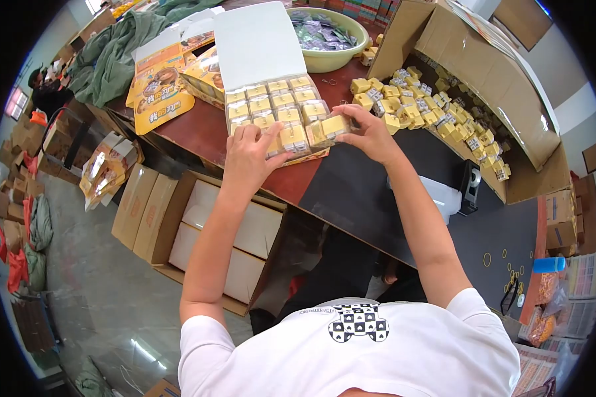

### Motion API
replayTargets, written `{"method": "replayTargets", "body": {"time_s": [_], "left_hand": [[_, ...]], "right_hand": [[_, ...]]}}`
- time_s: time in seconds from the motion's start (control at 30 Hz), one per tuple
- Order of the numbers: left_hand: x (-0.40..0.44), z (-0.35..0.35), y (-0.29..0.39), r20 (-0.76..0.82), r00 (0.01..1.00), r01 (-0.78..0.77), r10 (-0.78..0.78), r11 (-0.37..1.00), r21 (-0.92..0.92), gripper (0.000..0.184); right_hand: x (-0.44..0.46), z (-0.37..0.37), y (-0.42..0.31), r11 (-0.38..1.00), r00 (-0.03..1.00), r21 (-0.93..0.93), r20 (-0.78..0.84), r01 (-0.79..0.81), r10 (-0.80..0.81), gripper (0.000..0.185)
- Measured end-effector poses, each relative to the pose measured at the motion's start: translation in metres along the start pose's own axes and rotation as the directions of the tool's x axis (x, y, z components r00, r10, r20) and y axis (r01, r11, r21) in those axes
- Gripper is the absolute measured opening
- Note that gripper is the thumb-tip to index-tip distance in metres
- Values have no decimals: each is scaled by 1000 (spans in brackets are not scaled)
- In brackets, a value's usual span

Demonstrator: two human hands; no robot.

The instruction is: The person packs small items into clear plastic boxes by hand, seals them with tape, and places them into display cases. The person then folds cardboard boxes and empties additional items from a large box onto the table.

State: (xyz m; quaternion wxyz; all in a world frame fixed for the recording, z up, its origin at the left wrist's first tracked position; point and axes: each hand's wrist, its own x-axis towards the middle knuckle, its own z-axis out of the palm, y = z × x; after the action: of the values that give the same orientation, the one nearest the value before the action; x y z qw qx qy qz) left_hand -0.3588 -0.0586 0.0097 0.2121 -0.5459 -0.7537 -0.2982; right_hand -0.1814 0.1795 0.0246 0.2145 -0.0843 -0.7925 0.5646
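The yellow pack [334,126] looks boxy, clear-wrapped. Right hand [369,134] grips it at the box's [259,43] right edge; left hand [246,157], fingers part-spread, touches the box's near side.

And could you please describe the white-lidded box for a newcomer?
On the red tabletop, at the person's left hand, sits an open box of yellow blocks. Unlike the brown carton of loose blocks, it holds neat rows and has its white lid opened back.
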Motion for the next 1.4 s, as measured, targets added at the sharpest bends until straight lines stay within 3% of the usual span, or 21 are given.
{"method": "replayTargets", "body": {"time_s": [0.13, 0.33, 0.47, 0.5, 0.63, 0.83, 0.97, 1.0, 1.03, 1.07, 1.13, 1.17, 1.3, 1.4], "left_hand": [[0, 2, 0, 51, 999, -14, 9, 996, 86, 55], [2, 1, 8, 98, 995, 17, -30, 991, 131, 57], [7, -2, 15, 49, 996, -86, 73, 926, 367, 64], [8, -1, 14, 48, 996, -85, 72, 925, 369, 64], [11, 9, 2, 96, 979, -198, 181, 959, 206, 76], [10, 8, 6, 233, 969, -111, 78, 985, 131, 88], [20, -7, -5, 377, 921, -107, 101, 994, -3, 84], [28, -16, -12, 415, 909, -8, 45, 996, -91, 80], [37, -23, -23, 459, 888, 95, -5, 980, -174, 76], [44, -25, -36, 460, 888, 95, -5, 981, -172, 76], [53, -30, -55, 336, 929, 260, -154, 918, -298, 75], [51, -28, -55, 328, 931, 262, -162, 920, -290, 75], [39, 1, -43, 517, 815, 161, -264, 959, 235, 72], [36, 5, -43, 526, 797, 192, -297, 950, 245, 74]], "right_hand": [[-1, 4, -23, 951, 996, -302, 83, 62, -38, 56], [4, 25, -32, 827, 976, -524, 171, 204, -132, 59], [7, 52, -28, 415, 901, -818, 265, 399, -344, 70], [7, 54, -26, 415, 900, -817, 266, 401, -346, 70], [11, 66, -18, 375, 898, -861, 185, 344, -398, 78], [8, 66, -2, 399, 913, -847, 219, 353, -343, 79], [11, 60, -12, 135, 933, -928, 329, 347, -144, 75], [14, 58, -17, 134, 933, -928, 330, 349, -146, 75], [21, 53, -21, 300, 948, -902, 269, 310, -171, 74], [30, 48, -27, 459, 961, -847, 203, 268, -187, 74], [44, 44, -35, 731, 979, -655, 76, 193, -190, 73], [46, 49, -32, 730, 976, -651, 85, 205, -199, 73], [46, 81, 6, 403, 980, -893, 183, 201, -82, 67], [50, 87, 16, 424, 980, -884, 191, 197, -56, 68]]}}
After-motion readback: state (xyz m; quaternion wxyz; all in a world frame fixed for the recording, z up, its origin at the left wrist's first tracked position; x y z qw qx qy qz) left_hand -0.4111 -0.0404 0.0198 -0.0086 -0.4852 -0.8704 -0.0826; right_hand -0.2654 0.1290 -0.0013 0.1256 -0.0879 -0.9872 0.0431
